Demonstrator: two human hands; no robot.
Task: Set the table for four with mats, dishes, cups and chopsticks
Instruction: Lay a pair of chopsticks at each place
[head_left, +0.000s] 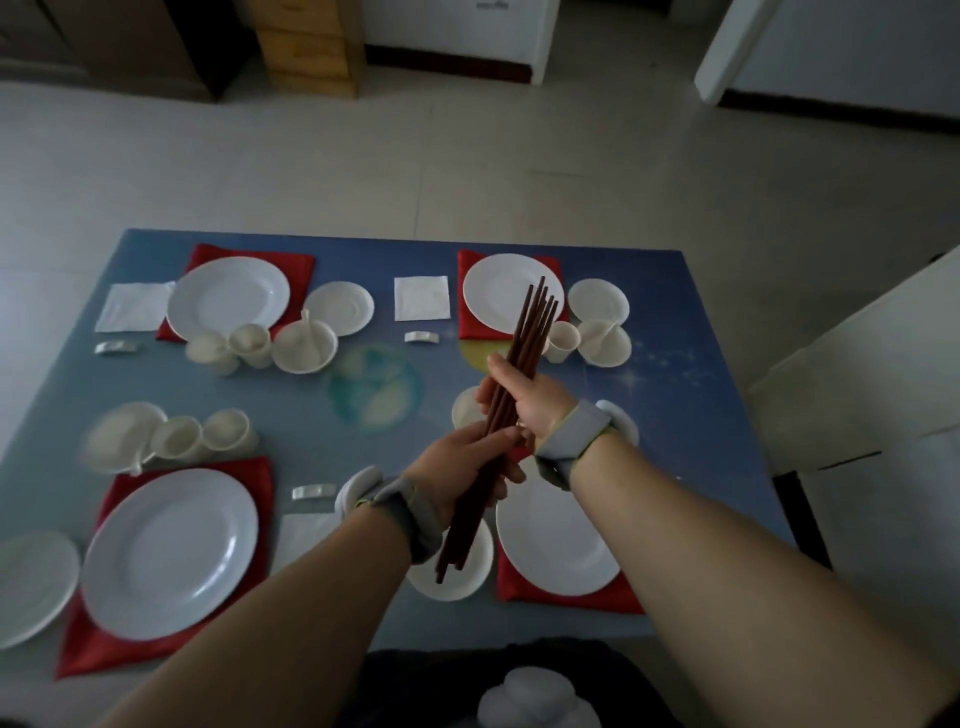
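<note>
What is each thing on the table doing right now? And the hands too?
Chopsticks: bundled, held above the table by both hands.
Right hand: curled round the bundle's middle.
Left hand: holding the bundle lower down.
Four big plates, such as the near-left one: empty, each on a red mat.
Chopstick rests, such as the near one: empty.
Napkins, such as the far middle one: flat.

Blue table (291, 426) bearing four red mats (524, 317) each under a white plate (228, 297), with saucers (338, 307), pale cups (563, 340), bowls (305, 346), white napkins (421, 298) and small silvery pieces, probably chopstick rests (421, 337), directly on its surface.
</note>
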